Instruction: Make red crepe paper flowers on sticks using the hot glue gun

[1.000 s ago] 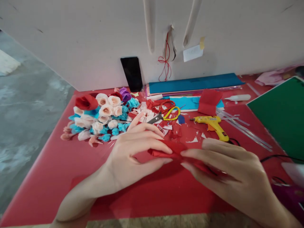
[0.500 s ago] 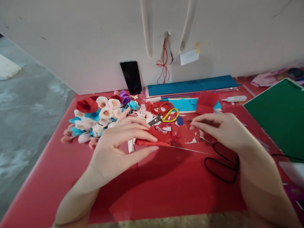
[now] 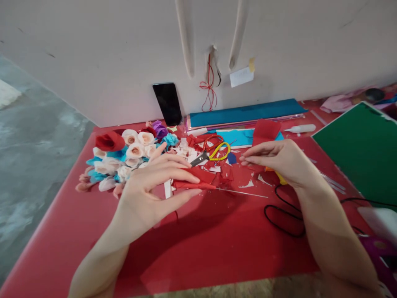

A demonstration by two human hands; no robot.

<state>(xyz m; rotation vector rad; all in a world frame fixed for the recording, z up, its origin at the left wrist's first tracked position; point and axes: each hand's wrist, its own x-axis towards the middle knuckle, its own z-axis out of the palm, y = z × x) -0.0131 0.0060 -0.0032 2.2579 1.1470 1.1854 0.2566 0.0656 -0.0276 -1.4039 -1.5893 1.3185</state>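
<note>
My left hand [image 3: 149, 182] pinches a red crepe paper flower [image 3: 194, 182] between thumb and fingers, its outer fingers stretched out. A thin wire stem [image 3: 245, 193] sticks out of the flower toward the right. My right hand [image 3: 269, 157] is closed, thumb and fingertips pressed together, above the scraps at right. Whatever is between those fingertips is too small to make out. Scissors [image 3: 219, 151] with red and yellow handles lie just beyond the red flower. Under my right hand shows part of a yellow-orange object [image 3: 281, 178], mostly hidden.
Finished paper flowers [image 3: 124, 155] are bunched at left. A phone [image 3: 168, 103] leans on the wall beside rolled blue paper [image 3: 245, 112]. A white glue bottle [image 3: 300, 128], a green board [image 3: 356, 153] and a black cord [image 3: 283, 221] lie at right. Paper scraps litter the red table [image 3: 201, 252].
The view has shifted slightly. My right hand has moved a little left and up, uncovering the yellow-orange object beneath it. My left hand keeps its pinch on the red flower.
</note>
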